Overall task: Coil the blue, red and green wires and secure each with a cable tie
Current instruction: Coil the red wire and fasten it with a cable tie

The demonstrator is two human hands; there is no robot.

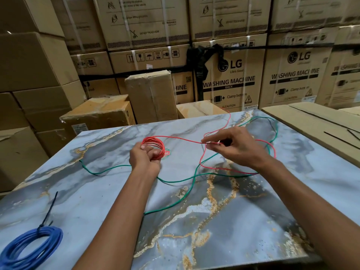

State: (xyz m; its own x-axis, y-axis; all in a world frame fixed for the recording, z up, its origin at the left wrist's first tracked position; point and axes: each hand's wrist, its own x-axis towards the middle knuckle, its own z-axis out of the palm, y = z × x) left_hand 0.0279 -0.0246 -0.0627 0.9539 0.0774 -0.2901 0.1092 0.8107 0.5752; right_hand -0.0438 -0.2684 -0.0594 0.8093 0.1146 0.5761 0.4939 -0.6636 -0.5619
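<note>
- On the marbled tabletop (263, 201), roughly in the middle, sits the action: the left hand (145, 157) is curled round a small red coil (154, 146), several loops bunched together and gripped in the fist, thumb on top.
- From that coil the loose red wire (180, 138) runs off to the right, straight to the right hand (236, 146), which pinches it between thumb and fingertips (fingers bent, so a narrow grip on the strand, not a wide one).
- Past the right hand the red strand flops around in big loose loops on the table and trails up toward the far edge.
- The green wire (171, 181) is uncoiled, snaking across the table from the left, passing under both forearms, crossing the red loops and curving up round the far right corner. One stretch heads down toward the near side between the arms.
- There's something small and greenish just beside the red coil, can't tell what it is.
- Near left corner: the blue coil (32, 245) is wound up neat with a dark cable tie (48, 211) cinched round it, tail sticking up and away.
- Over on the right, a flat cardboard sheet (311, 121) sits next to the table with a couple of thin dark strips (339, 138) lying on it (look like more ties, hard to be sure).
- Behind everything, stacked cardboard boxes (229, 80), some printed LG washing machine.
</note>
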